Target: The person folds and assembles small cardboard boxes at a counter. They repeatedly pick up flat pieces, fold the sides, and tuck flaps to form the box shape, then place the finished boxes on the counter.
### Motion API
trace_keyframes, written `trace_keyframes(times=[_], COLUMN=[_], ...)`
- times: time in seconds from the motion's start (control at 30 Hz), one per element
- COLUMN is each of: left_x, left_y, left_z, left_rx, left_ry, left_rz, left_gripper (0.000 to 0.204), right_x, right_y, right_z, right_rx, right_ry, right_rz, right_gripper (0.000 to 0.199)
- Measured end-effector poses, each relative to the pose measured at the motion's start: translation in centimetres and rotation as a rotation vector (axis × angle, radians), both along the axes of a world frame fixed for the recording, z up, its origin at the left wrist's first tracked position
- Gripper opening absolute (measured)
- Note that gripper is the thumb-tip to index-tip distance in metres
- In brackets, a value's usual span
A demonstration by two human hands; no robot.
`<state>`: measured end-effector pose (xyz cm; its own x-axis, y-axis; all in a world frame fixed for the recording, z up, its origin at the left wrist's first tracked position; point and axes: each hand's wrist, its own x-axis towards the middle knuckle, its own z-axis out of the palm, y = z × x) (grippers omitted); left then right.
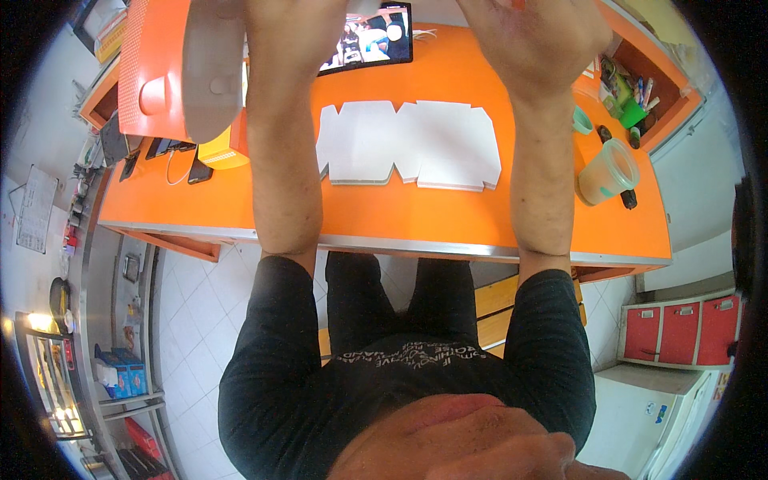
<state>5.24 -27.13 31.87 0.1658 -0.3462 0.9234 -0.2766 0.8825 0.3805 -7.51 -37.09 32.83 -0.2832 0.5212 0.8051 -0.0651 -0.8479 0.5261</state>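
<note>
Right now your left hand (292, 32) and right hand (532, 36) are raised beyond the flat white cardboard (408, 144), which lies crosswise between your forearms; fingers probably cropped, so I cannot tell their grip.

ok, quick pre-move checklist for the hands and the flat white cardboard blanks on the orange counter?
1. Flat white cardboard blanks lying flat on the orange counter: ok, stacked near the middle.
2. Left hand free of the blanks: ok, raised above them; whether it holds anything: cannot tell, fingers cut off by the frame's top edge.
3. Right hand empty: cannot tell, fingertips out of frame.
4. Counter space in front of the blanks: ok, bare orange surface to the near edge.
5. Pale translucent plastic cup apart from the blanks: ok, standing off to the right.
6. Dark tablet screen apart from the blanks: ok, behind them.
</note>
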Motion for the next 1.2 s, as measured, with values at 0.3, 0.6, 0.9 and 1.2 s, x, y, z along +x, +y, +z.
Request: trace_keyframes(times=[0.3,0.6,0.9,1.2], left_x=[1.0,0.3,0.7,4.4], left_y=[-0.7,-0.2,-0.4,-1.5], left_z=[0.1,0.4,0.4,1.0], left_rx=[0.01,0.131,0.115,-0.093], left_ry=[-0.114,0.035,0.086,0.395], left_rz=[0.167,0.033,-0.425,-1.084], left_gripper=[0.032,0.036,0.028,0.027], right_x=[-1.9,-1.5,-1.6,-2.4], right_y=[0.2,0.0,0.0,0.5], right_z=[-0.7,-0.6,-0.4,-0.2], right_rx=[0.465,0.36,0.138,0.531], right_ry=[0.424,0.476,0.25,0.509], right_rz=[0.484,0.287,-0.099,0.246], right_gripper=[0.008,0.009,0.021,0.028])
